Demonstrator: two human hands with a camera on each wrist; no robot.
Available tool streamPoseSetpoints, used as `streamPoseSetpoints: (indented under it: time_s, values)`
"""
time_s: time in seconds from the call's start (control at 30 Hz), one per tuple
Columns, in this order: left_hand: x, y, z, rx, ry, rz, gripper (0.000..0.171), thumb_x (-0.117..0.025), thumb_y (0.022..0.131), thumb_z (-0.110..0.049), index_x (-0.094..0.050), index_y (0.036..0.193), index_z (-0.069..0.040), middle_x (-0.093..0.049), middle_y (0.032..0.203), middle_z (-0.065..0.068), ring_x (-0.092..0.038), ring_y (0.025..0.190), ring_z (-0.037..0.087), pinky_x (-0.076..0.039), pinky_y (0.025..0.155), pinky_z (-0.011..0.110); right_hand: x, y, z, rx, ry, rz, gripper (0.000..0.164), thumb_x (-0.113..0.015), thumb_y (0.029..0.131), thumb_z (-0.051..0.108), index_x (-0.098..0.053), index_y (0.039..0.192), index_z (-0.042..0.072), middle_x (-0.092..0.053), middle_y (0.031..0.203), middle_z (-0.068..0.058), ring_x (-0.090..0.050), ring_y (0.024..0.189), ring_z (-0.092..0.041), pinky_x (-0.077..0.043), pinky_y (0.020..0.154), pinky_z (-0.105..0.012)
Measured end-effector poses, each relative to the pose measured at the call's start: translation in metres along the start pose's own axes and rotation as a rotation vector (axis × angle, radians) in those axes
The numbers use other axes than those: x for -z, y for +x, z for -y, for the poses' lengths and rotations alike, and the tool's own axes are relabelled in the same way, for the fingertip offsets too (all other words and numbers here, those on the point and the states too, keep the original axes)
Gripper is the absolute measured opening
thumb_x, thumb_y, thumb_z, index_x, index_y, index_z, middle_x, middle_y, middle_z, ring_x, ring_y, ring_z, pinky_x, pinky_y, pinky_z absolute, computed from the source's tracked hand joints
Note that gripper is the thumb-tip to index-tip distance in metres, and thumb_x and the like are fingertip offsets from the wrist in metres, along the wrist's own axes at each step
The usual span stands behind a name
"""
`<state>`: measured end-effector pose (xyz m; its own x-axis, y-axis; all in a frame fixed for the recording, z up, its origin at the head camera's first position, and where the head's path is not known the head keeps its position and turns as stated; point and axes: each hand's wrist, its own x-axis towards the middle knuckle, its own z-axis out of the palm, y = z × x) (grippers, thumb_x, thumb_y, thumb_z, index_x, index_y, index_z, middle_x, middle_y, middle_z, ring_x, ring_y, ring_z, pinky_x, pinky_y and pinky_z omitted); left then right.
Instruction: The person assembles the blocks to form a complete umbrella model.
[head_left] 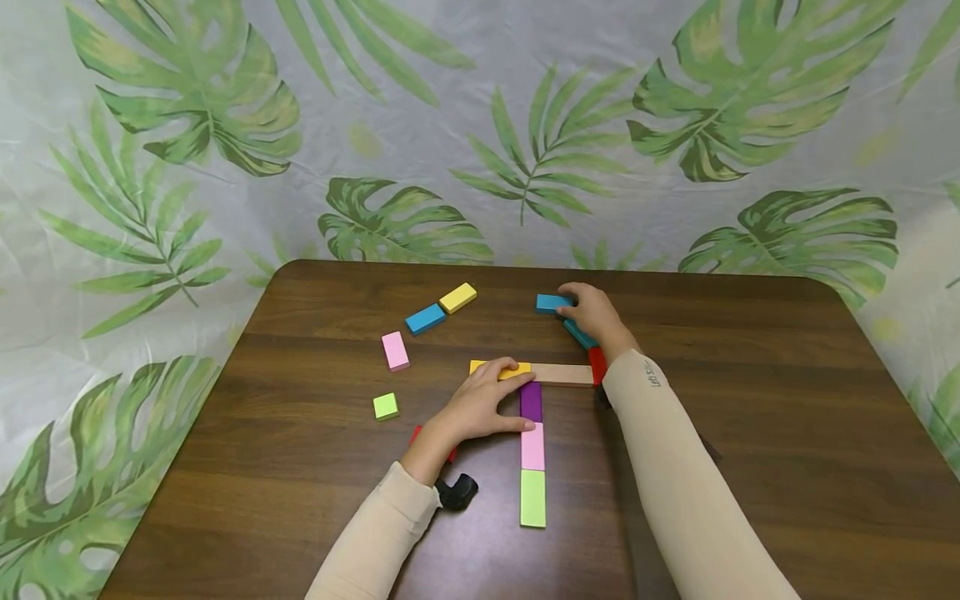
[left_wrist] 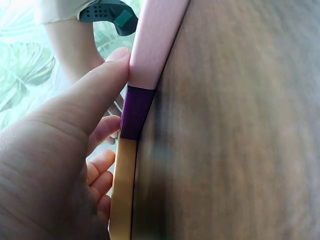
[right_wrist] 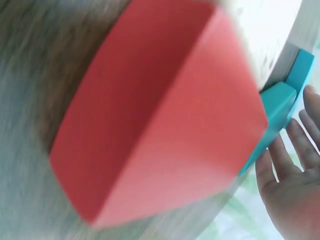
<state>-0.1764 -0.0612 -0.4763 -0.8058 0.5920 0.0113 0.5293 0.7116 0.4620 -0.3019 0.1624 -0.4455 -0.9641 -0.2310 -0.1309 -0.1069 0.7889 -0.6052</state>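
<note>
My right hand [head_left: 597, 319] pinches the right end of a blue block [head_left: 551, 303] between thumb and fingers near the table's far side. That block lies close to a slanted teal block [head_left: 579, 335], followed by a red block [head_left: 597, 365] partly behind the right sleeve. My left hand [head_left: 480, 406] is spread over the orange-yellow block [head_left: 522, 367], fingers resting along it. Its thumb touches the pink block [left_wrist: 155, 45] near the purple block [left_wrist: 136, 112]. A tan block [head_left: 562, 375] continues the row, and a light green block [head_left: 533, 500] ends the column.
Loose on the left of the brown table [head_left: 262, 467] lie a yellow block [head_left: 458, 297], another blue block [head_left: 425, 318], a pink block [head_left: 395, 351] and a small green block [head_left: 386, 406]. A red block [head_left: 417, 433] is mostly hidden under the left wrist. A leaf-print cloth [head_left: 405, 125] hangs behind.
</note>
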Motion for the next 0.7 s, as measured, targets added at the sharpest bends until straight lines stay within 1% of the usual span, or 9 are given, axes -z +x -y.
streamPoseSetpoints:
  time_s: [0.23, 0.43, 0.7]
  values:
    - [0.0005, 0.0002, -0.0002, -0.002, 0.007, 0.003, 0.074, -0.062, 0.073, -0.059, -0.040, 0.136, -0.028, -0.032, 0.133, 0.001, -0.027, 0.123, 0.018, -0.027, 0.099, 0.038, -0.0063, 0.0029, 0.0028, -0.019, 0.010, -0.018, 0.040, -0.055, 0.090, 0.013, -0.048, 0.128, 0.004, -0.042, 0.132, -0.016, -0.036, 0.121, -0.033, -0.032, 0.095, -0.046]
    - [0.0009, -0.0004, -0.0007, 0.006, 0.001, 0.004, 0.074, -0.062, 0.073, -0.059, -0.040, 0.136, -0.029, -0.031, 0.134, 0.000, -0.027, 0.123, 0.018, -0.027, 0.099, 0.038, -0.0089, 0.0033, 0.0024, -0.029, 0.006, -0.021, 0.041, -0.056, 0.089, 0.009, -0.047, 0.128, 0.003, -0.040, 0.133, -0.018, -0.036, 0.120, -0.034, -0.033, 0.095, -0.046]
    - [0.0014, -0.0002, -0.0012, 0.009, 0.003, 0.006, 0.073, -0.062, 0.073, -0.059, -0.041, 0.136, -0.029, -0.031, 0.134, 0.001, -0.026, 0.124, 0.018, -0.027, 0.099, 0.039, -0.0074, 0.0015, 0.0019, 0.001, 0.011, -0.045, 0.038, -0.059, 0.087, 0.011, -0.051, 0.124, 0.003, -0.043, 0.129, -0.019, -0.040, 0.115, -0.034, -0.036, 0.092, -0.045]
